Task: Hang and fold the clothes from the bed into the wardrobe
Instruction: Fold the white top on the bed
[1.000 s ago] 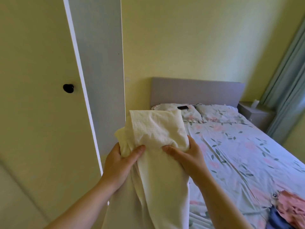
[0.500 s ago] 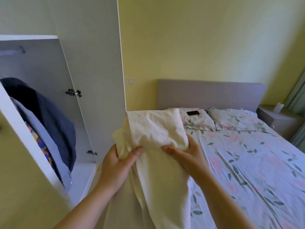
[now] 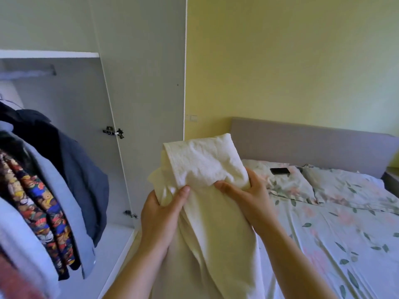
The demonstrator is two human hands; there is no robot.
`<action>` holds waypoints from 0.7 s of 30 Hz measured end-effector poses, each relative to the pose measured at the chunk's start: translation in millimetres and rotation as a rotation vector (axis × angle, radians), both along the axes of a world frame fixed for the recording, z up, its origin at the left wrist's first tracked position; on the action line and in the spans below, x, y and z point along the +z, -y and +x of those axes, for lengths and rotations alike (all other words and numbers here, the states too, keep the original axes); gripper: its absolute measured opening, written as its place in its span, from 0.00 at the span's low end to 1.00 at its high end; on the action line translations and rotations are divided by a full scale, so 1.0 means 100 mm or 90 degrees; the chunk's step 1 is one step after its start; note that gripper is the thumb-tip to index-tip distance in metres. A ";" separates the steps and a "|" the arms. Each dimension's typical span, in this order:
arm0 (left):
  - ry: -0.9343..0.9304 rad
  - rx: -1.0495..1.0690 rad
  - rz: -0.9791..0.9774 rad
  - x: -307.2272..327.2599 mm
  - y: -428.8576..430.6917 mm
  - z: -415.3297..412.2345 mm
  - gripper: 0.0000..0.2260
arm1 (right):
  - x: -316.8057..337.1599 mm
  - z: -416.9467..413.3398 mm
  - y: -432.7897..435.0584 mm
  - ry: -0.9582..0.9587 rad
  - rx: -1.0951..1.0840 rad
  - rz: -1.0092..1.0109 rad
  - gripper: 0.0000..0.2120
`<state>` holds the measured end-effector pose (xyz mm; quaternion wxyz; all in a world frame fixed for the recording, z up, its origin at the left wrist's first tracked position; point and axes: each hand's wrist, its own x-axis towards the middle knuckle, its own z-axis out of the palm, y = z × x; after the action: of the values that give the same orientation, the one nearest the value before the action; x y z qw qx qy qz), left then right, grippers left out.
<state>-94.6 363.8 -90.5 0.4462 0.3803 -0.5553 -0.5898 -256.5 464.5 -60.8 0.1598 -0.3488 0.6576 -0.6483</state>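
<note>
Since the earlier frames the view has turned to the left. The bed has slid toward the right side and the open wardrobe now fills the left side, while both hands keep the same grip on the cloth.

Nearest, the two forearms come up from the bottom edge. Between them the lower part of the cream garment hangs down out of the picture. The left hand grips its left side, thumb on the front and fingers behind. The right hand holds the right side in the same way, with the fingers wrapped round the edge. The two thumbs are near each other but apart. Above the hands the garment is folded over and stands up as a flap, so its long axis runs from top to bottom, in front of the body.

The wardrobe lies to the left of the hands and a little beyond them, so the left hand is the nearer one. I think the coming move must carry the garment leftward. Inside, a patterned shirt and a dark blue jacket hang below the rail. I see no hanger in either hand. The wardrobe door stands open just behind the garment.

Farther to the right is the bed, with a phone on a pillow before the grey headboard.
</note>
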 end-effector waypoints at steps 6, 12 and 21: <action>0.008 0.095 -0.046 0.18 0.66 -0.37 0.19 | 0.12 -0.50 0.88 0.014 0.101 -0.038 0.21; 0.023 0.165 -0.111 0.44 1.25 -0.61 0.16 | 0.34 -0.87 1.66 0.005 0.201 -0.075 0.20; 0.035 0.248 -0.188 0.88 2.18 -0.62 0.13 | 0.76 -1.00 2.83 -0.036 0.329 -0.115 0.22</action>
<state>-156.1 145.8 -2.6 0.5871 0.4268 -0.5636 -0.3944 -356.1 181.1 15.0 0.2696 -0.5359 0.4905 -0.6321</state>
